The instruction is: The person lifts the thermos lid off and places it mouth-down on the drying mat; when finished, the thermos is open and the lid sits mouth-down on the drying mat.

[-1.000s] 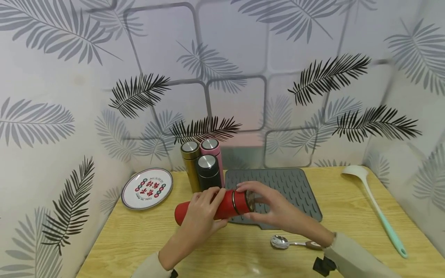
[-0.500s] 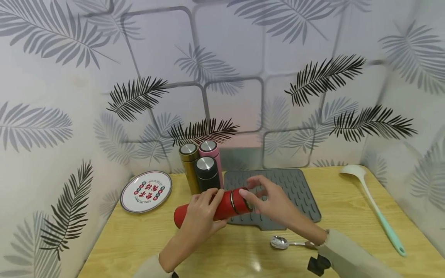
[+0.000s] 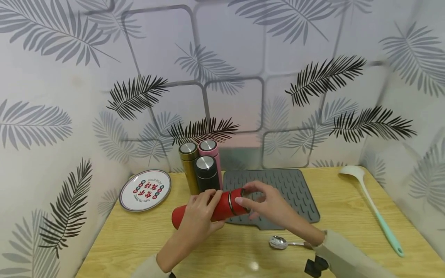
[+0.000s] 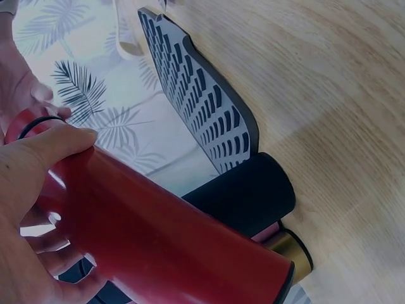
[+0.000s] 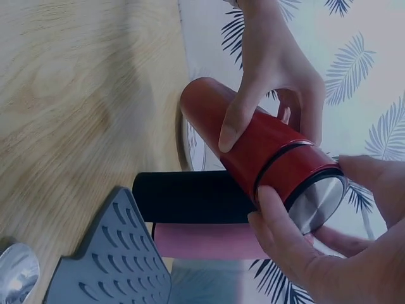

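Observation:
A red thermos lies tilted sideways above the table, its lid end toward the right. My left hand grips the body, with thumb and fingers round it. With thumb and fingers on opposite sides, my right hand holds the thermos lid, which has a silver end. A dark band marks the seam, and the lid sits on the body. Just behind stand a black thermos, a gold thermos and a pink thermos, all upright with silver-topped lids.
A white plate with red lettering lies at the left. Behind the right hand is a grey ribbed mat. A metal spoon lies below the right forearm, and a ladle with a mint handle lies far right. Patterned walls enclose the table.
My right hand's fingers turned about the lid, lifted partly away half a second ago, and now hold it again. The left hand keeps its grip, and the thermos has barely moved.

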Demonstrator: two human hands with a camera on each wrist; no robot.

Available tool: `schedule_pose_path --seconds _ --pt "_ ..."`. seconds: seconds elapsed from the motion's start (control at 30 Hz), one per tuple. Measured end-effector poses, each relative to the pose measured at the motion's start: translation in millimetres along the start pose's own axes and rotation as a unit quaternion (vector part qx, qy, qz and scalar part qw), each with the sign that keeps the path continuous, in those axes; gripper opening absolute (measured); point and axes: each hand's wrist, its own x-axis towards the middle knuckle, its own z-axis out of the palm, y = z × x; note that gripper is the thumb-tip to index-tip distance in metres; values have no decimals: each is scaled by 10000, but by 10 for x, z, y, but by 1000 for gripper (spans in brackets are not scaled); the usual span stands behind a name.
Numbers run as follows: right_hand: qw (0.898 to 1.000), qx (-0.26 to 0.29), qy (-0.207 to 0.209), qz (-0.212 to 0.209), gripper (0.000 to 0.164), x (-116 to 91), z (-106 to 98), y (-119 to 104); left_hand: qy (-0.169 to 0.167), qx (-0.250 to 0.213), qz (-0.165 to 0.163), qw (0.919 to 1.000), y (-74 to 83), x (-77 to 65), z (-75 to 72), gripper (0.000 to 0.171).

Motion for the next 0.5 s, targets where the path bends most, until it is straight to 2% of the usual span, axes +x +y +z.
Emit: schedule_pose_path --seconds 0.13,0.27,0.5 --pt "9975 -355 -151 -598 52 -10 -29 21 44 41 -5 10000 5 -14 17 78" --pt "9902 -534 -340 -1244 53 -2 -44 54 75 5 -23 10000 6 -15 20 78" --pt "9813 -667 -340 -1776 55 -10 -39 76 31 -87 -79 9999 17 -10 0 78"
